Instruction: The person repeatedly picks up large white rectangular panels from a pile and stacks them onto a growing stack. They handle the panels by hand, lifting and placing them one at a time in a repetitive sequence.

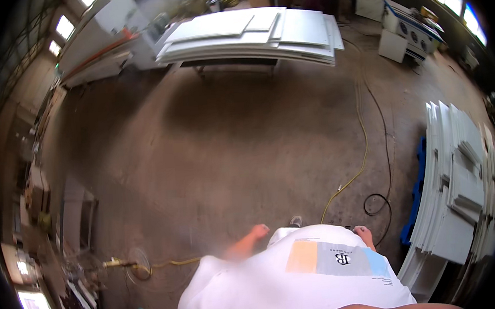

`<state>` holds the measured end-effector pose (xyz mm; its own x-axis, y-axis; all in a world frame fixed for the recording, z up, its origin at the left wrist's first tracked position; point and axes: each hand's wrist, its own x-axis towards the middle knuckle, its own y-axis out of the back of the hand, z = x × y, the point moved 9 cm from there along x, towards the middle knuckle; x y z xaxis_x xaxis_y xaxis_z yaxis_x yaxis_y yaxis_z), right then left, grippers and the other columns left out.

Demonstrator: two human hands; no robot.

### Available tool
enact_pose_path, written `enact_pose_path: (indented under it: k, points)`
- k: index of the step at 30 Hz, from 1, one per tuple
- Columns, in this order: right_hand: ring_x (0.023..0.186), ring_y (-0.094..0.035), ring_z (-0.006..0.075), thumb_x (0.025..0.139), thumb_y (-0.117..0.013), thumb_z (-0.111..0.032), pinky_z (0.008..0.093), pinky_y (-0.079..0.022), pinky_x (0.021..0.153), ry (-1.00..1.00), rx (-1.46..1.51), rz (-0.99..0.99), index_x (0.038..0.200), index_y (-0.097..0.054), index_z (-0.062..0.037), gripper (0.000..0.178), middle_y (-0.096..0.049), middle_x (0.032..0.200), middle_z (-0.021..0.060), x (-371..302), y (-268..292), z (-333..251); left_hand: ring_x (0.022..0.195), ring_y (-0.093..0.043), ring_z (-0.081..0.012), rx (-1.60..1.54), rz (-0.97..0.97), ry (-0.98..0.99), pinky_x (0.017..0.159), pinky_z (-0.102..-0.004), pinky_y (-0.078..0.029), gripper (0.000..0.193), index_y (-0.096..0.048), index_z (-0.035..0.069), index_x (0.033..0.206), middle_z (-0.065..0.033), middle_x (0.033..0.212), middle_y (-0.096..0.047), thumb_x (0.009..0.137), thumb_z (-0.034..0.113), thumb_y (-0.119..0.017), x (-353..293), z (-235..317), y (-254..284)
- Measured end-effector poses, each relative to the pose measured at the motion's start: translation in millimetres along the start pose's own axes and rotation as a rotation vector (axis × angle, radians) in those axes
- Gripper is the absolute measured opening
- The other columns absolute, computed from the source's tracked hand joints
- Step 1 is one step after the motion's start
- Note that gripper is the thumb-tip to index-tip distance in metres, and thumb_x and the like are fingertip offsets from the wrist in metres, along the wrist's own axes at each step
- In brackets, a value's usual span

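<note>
Left hand (260,231), right hand (362,231): hanging low, fingers too small to tell open from closed. Yellow hose (366,140): lying on floor (229,144) ahead, long axis running away toward stacked white panels (307,27). Black cable (375,195): looping alongside.

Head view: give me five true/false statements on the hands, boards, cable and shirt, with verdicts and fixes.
1. White boards are stacked at the far side, raised off the floor. True.
2. The left hand holds a white board. False: it is apart from every board.
3. A yellow cable lies on the floor. True.
4. The shirt is plain black. False: it is white with a coloured print.
5. The right hand touches no board. True.
</note>
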<state>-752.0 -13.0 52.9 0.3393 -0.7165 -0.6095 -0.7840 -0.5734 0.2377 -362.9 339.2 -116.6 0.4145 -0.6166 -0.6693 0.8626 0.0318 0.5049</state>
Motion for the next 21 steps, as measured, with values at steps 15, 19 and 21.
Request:
enact_pose_path:
  k: [15, 19, 21]
  points:
    - [0.070, -0.064, 0.0154, 0.081, -0.062, -0.016, 0.0306, -0.051, 0.066, -0.172, -0.073, 0.168, 0.088, -0.067, 0.0012, 0.020, -0.067, 0.074, 0.0082, -57, 47, 61, 0.083, -0.065, -0.0184, -0.283, -0.110, 0.038, 0.076, -0.0338, -0.051, 0.031, -0.067, 0.005, 0.100, -0.0086, 0.091, -0.069, 0.088, 0.030, -0.055, 64, 80, 39]
    - [0.066, -0.060, 0.0136, 0.084, -0.062, -0.018, 0.0305, -0.049, 0.063, -0.074, -0.119, 0.209, 0.088, -0.066, -0.0022, 0.017, -0.065, 0.072, 0.0060, -65, 39, 41, 0.086, -0.066, -0.0229, 0.002, -0.254, -0.058, 0.079, -0.0355, -0.052, 0.033, -0.067, 0.005, 0.102, -0.0110, 0.097, -0.069, 0.089, 0.032, -0.052, 85, 77, 10]
    - [0.065, -0.058, 0.0128, 0.086, -0.062, -0.019, 0.0305, -0.048, 0.062, -0.014, -0.156, 0.199, 0.089, -0.066, -0.0040, 0.016, -0.065, 0.074, 0.0047, -56, 51, 48, 0.090, -0.064, -0.0312, 0.304, -0.057, -0.410, 0.080, -0.0408, -0.050, 0.041, -0.065, 0.005, 0.102, -0.0133, 0.097, -0.068, 0.091, 0.039, -0.047, 111, 71, -5]
